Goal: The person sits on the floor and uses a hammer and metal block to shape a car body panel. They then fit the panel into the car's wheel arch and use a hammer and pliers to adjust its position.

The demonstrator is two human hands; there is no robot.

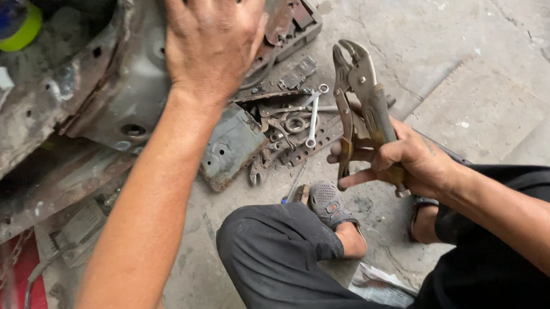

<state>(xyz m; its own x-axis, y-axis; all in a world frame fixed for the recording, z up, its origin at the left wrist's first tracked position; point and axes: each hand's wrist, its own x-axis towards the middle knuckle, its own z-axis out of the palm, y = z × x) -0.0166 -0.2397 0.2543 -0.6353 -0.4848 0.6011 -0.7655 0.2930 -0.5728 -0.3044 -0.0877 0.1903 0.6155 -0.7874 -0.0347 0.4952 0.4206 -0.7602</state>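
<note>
Rusted steel panel (pixel 84 91) bears the flat, spread left hand (pixel 212 37); the right hand (pixel 408 156) grips locking pliers (pixel 362 100) above the cracked concrete floor (pixel 464 45). A yellow-green tape roll (pixel 11 24) sits top left, a wrench (pixel 313 119) among scrap between the hands.

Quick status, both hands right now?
Left hand: open, palm flat on rusty grey metal car panel.
Right hand: closed, holding worn steel locking pliers.

This looks like a car repair workshop: rusty body panel (pixel 84 91) at 10 o'clock, spanners (pixel 312 115) and scrap metal on cracked concrete floor (pixel 464 45).
</note>
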